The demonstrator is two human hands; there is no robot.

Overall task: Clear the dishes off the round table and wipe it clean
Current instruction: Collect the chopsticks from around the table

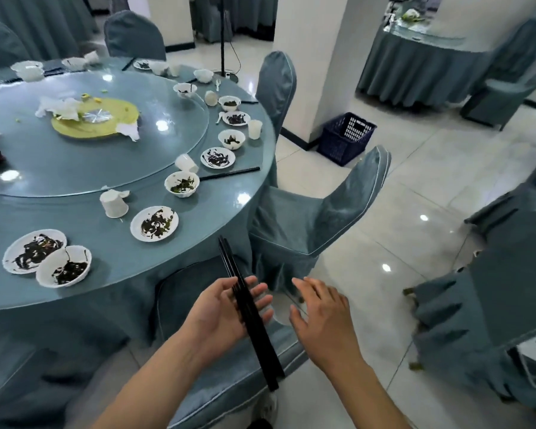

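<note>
The round table [112, 243] with a blue cloth fills the left of the view. Along its near edge lie dirty white plates [154, 223] and bowls [63, 266] with dark food scraps, tipped paper cups [113, 204] and a pair of black chopsticks [229, 173]. A bundle of black chopsticks [248, 311] lies across the palm of my left hand [226, 308], off the table's near right edge, fingers lightly bent under it. My right hand [321, 314] hovers just right of the bundle, fingers spread, holding nothing.
A glass turntable [75, 162] carries a yellow plate [96, 119] and crumpled tissues. Blue-covered chairs [316, 218] ring the table, one directly below my hands. A dark plastic basket [345, 137] stands by a white pillar. Another covered table [421, 57] is at the far right.
</note>
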